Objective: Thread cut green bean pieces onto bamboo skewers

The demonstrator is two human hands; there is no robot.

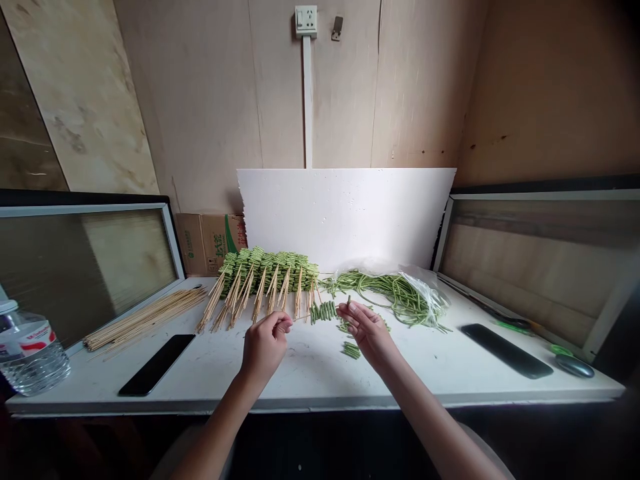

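Note:
My left hand [267, 340] is closed around the end of a bamboo skewer [301, 318], held level above the table. Several short green bean pieces [323, 312] sit side by side across that skewer. At its other end, my right hand [364, 325] pinches a single green bean piece [349, 300] between thumb and fingertips. Below the right hand, cut bean pieces [351, 350] lie on the white table [310, 380], partly covered by the hand. Behind both hands is a stack of finished bean skewers [265, 267], their bare stick ends pointing toward me.
Long uncut beans [395, 293] lie by a clear plastic bag [425, 290] at back right. Loose bamboo skewers [145, 320], a black phone [157, 365] and a water bottle [33, 350] are on the left. Another dark phone [505, 350] and a mouse [575, 365] lie right.

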